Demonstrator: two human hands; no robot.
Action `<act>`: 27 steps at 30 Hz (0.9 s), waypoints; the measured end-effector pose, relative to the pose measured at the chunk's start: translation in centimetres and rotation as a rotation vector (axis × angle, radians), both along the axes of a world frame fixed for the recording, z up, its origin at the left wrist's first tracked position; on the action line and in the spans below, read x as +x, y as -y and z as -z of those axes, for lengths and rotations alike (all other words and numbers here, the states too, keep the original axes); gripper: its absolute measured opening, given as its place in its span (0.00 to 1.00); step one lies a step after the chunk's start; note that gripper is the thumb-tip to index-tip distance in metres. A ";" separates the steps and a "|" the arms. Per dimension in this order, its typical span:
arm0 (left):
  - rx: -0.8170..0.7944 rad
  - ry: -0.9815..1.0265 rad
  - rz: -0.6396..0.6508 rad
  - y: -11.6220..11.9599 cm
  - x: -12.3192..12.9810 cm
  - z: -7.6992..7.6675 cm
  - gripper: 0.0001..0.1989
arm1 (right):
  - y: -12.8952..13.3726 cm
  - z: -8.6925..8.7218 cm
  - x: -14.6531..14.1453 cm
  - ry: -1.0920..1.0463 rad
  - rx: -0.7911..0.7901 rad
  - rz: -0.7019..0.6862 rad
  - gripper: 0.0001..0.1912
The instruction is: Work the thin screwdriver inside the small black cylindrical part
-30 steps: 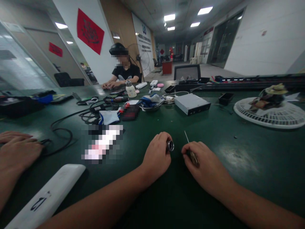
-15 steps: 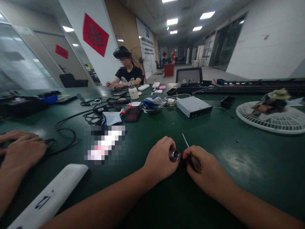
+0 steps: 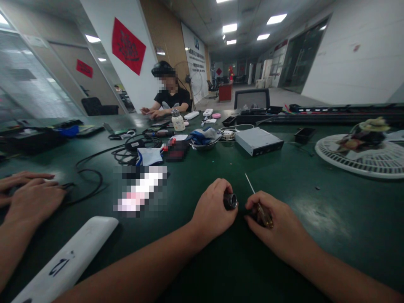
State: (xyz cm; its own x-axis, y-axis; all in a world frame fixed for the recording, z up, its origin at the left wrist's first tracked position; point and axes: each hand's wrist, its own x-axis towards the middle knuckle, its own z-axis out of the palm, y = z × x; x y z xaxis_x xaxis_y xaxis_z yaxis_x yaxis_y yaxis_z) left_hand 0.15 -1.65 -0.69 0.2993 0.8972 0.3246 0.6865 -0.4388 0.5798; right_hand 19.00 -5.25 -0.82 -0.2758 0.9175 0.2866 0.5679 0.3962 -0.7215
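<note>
My left hand (image 3: 215, 208) is wrapped round a short dark metal cylinder (image 3: 232, 201), whose open round end faces right. Just to its right, my right hand (image 3: 274, 219) holds a screwdriver (image 3: 265, 216) by its amber, see-through handle, with the thin shaft pointing up and to the left. A small dark thing seems to sit near the right fingertips, too unclear to name. The two hands are apart, low over the dark green table (image 3: 195, 185).
Another person's hands (image 3: 34, 195) rest at the left, near a white case (image 3: 66, 261). Further back are cables (image 3: 126, 147), a bowl with cloth (image 3: 205, 139), a grey disc drive (image 3: 259, 141) and a white fan grille (image 3: 362, 158). A person (image 3: 172, 97) sits across the table.
My right hand has shifted slightly right with the screwdriver, widening the gap to my left hand. The cylinder has turned a little in my left hand.
</note>
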 end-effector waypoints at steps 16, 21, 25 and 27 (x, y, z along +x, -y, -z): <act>-0.004 0.007 0.013 0.1 0.1 -0.1 0.10 | 0.2 0.2 -0.1 0.053 -0.011 -0.025 0.19; -0.003 -0.007 0.020 0.0 0.1 -0.1 0.09 | 0.1 0.2 -0.1 0.066 -0.017 -0.019 0.15; -0.009 -0.026 0.022 -0.1 0.0 -0.1 0.09 | -0.1 0.4 0.0 0.018 -0.033 -0.006 0.11; -0.008 -0.031 0.026 -0.2 0.0 0.0 0.09 | -0.1 0.4 0.1 -0.063 -0.038 0.013 0.08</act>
